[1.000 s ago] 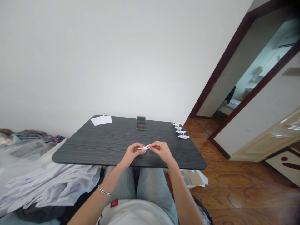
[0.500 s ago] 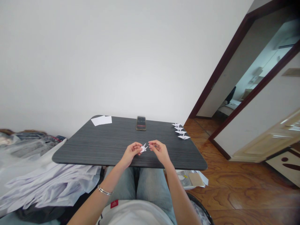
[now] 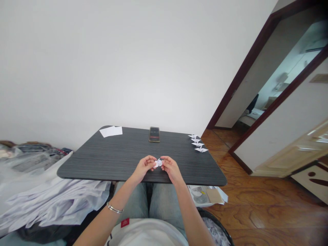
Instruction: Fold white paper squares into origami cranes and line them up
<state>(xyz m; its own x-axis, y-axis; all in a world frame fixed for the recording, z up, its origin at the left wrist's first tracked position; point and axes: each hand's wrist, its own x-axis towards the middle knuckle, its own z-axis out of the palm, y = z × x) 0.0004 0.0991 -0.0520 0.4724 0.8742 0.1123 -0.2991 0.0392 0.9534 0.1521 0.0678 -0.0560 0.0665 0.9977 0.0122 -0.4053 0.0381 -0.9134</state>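
A small white origami crane is held just above the near part of the dark table. My left hand pinches one side of it between thumb and fingers. From the other side, my right hand has its thumb and fingers closed on the paper too. Parts of the crane are covered by my fingertips. Several finished-looking paper cranes stand in a row along the table's right edge.
White paper sheets lie at the table's back left corner. A phone is propped near the back edge. White cloth is heaped at the left. Below the table's right side are a container and a bin with paper scraps.
My right hand has moved left and slightly down, from beside the crane's points onto the paper. My left hand keeps its hold in nearly the same place.
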